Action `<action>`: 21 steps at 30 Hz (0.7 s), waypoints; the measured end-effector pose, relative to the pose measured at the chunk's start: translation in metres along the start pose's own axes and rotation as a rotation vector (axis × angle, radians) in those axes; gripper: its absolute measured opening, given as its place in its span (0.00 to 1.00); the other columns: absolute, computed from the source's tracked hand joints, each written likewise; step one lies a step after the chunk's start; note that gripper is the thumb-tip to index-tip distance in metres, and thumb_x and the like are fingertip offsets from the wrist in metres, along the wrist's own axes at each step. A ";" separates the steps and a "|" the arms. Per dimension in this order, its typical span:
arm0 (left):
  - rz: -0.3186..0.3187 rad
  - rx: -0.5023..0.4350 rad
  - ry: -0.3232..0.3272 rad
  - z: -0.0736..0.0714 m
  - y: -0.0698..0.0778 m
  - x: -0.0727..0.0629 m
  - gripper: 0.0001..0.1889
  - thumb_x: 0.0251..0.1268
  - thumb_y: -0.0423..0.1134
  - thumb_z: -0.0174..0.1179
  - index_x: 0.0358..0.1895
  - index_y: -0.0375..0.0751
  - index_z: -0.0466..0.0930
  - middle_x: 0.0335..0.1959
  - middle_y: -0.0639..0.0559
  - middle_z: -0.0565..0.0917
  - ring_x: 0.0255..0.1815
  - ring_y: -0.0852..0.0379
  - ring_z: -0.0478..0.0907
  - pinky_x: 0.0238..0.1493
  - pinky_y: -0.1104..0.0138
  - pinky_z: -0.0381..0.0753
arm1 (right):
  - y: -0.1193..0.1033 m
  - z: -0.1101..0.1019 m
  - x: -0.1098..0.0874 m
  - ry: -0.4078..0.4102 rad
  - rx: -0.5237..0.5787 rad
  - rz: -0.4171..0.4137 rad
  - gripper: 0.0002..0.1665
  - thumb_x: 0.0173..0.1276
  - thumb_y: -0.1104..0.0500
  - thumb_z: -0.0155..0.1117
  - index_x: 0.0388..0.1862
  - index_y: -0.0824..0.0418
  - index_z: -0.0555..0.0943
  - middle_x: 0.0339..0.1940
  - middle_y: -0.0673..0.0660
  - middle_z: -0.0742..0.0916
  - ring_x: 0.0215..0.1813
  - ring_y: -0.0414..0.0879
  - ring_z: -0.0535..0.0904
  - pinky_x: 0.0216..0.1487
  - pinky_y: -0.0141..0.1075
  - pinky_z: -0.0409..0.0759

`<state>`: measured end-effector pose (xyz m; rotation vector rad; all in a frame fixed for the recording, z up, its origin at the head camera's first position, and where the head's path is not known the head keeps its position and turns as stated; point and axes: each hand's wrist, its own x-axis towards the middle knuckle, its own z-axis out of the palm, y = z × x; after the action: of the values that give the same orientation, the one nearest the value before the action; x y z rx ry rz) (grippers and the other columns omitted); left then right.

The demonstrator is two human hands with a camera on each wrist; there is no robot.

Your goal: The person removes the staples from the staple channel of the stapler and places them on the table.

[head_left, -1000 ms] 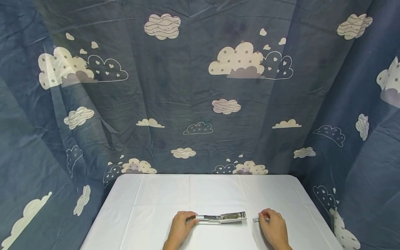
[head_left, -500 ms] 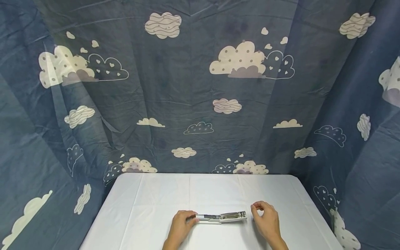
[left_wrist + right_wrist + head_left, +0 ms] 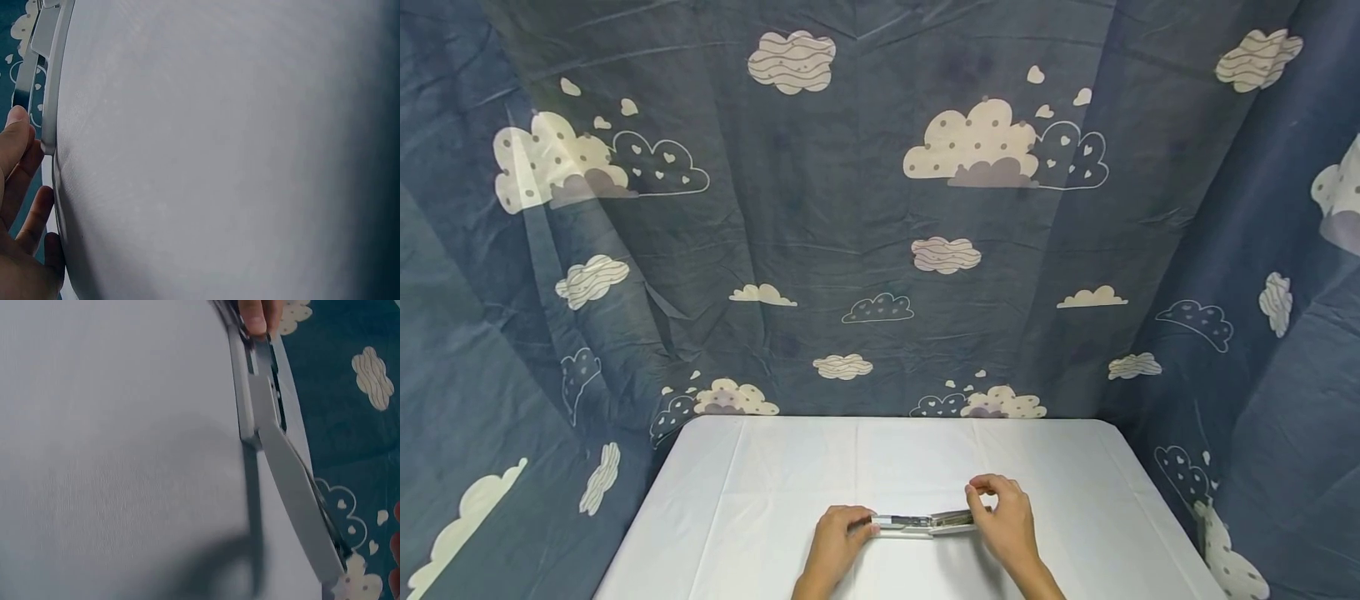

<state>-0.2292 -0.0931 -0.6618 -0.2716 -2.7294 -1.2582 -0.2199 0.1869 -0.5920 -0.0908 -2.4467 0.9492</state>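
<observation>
A white stapler (image 3: 901, 523) lies folded open above the white tabletop, its metal magazine exposed. My left hand (image 3: 835, 542) grips its left end between thumb and fingers; the left wrist view shows the thumb on the stapler's (image 3: 55, 87) metal part. At the stapler's right end is my right hand (image 3: 1009, 523), thumb and index finger brought together in a pinch. Its fingers hide what they hold, a small grey staple strip by the earlier view. In the right wrist view the stapler's white arm (image 3: 297, 494) slants down, and only fingertips (image 3: 395, 569) show at the edge.
A white cloth covers the table (image 3: 790, 467). Behind and beside it hangs a dark blue curtain (image 3: 820, 208) with cloud prints. Shadows of the hand and stapler fall on the cloth.
My right hand has picked up the small grey strip from the table, risen, and moved left over the stapler's right end. The left hand and stapler have stayed in place.
</observation>
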 end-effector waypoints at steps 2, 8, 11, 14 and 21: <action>0.008 0.002 0.002 0.000 0.000 0.001 0.10 0.59 0.49 0.73 0.43 0.56 0.91 0.42 0.63 0.90 0.50 0.54 0.83 0.57 0.49 0.83 | -0.005 0.005 -0.002 -0.008 0.004 -0.001 0.05 0.61 0.61 0.76 0.33 0.54 0.87 0.28 0.46 0.87 0.40 0.47 0.80 0.44 0.43 0.74; -0.012 -0.005 -0.012 0.001 0.000 0.001 0.10 0.58 0.48 0.74 0.43 0.55 0.91 0.42 0.63 0.90 0.51 0.53 0.83 0.58 0.49 0.83 | -0.018 0.021 -0.010 -0.027 0.036 -0.025 0.07 0.60 0.62 0.77 0.32 0.52 0.87 0.27 0.43 0.86 0.39 0.46 0.80 0.43 0.41 0.76; -0.012 -0.007 -0.016 0.001 0.000 0.000 0.10 0.58 0.49 0.73 0.43 0.55 0.91 0.42 0.63 0.90 0.51 0.53 0.83 0.59 0.49 0.83 | -0.022 0.030 -0.014 -0.044 0.043 -0.038 0.07 0.59 0.62 0.76 0.32 0.51 0.86 0.27 0.42 0.85 0.38 0.45 0.80 0.42 0.40 0.77; 0.003 -0.008 -0.016 0.000 0.000 0.000 0.11 0.58 0.49 0.73 0.43 0.55 0.91 0.42 0.64 0.90 0.51 0.54 0.83 0.58 0.49 0.83 | -0.023 0.040 -0.018 -0.066 0.045 -0.035 0.08 0.59 0.62 0.75 0.31 0.49 0.85 0.26 0.40 0.84 0.38 0.42 0.80 0.41 0.38 0.78; 0.030 0.009 -0.011 -0.002 -0.001 0.000 0.10 0.58 0.50 0.73 0.43 0.56 0.91 0.41 0.65 0.90 0.50 0.55 0.83 0.58 0.49 0.83 | -0.024 0.059 -0.025 -0.180 0.026 -0.039 0.06 0.61 0.60 0.75 0.31 0.49 0.85 0.26 0.38 0.83 0.37 0.38 0.78 0.40 0.34 0.79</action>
<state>-0.2297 -0.0955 -0.6614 -0.3186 -2.7284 -1.2404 -0.2239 0.1269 -0.6244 0.0538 -2.5885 1.0106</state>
